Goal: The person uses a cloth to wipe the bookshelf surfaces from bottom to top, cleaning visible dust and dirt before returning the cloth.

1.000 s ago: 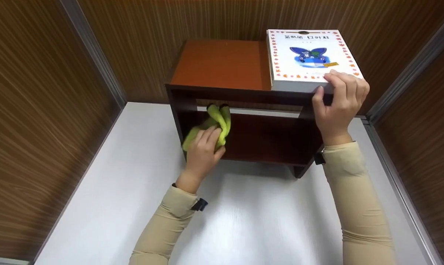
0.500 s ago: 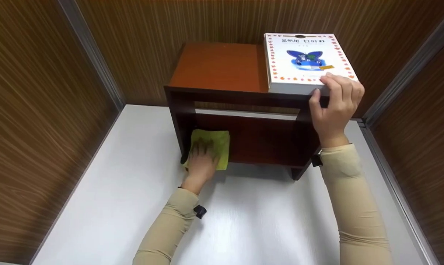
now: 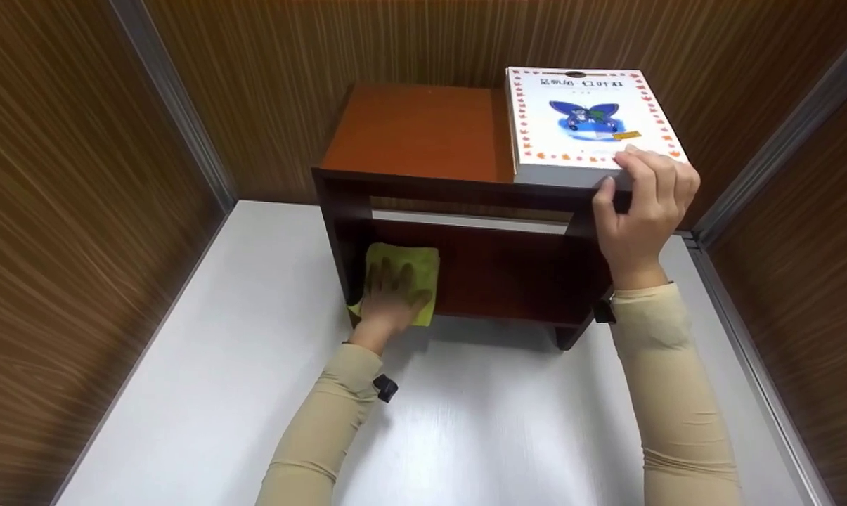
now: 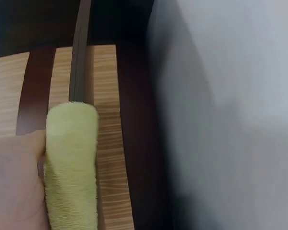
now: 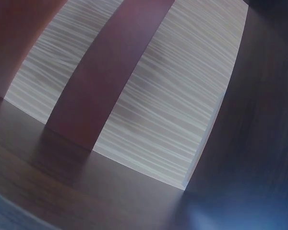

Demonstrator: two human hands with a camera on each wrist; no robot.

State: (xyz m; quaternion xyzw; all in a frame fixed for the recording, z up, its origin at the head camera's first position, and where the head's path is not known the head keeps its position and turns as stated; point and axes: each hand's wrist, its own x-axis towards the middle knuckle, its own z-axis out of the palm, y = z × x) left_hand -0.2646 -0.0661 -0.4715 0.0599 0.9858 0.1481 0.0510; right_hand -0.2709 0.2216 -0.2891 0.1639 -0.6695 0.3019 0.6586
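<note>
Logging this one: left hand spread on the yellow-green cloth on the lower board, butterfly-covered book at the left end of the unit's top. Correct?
Not quite: the head view shows the butterfly-covered book at the right end of the unit's top, with the right hand at its front corner. The left hand on the cloth stands.

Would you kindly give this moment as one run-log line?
left hand: on cloth, fingers spread | cloth: on lower board, left end | right hand: grips book at near right corner | book: on shelf top, right end
</note>
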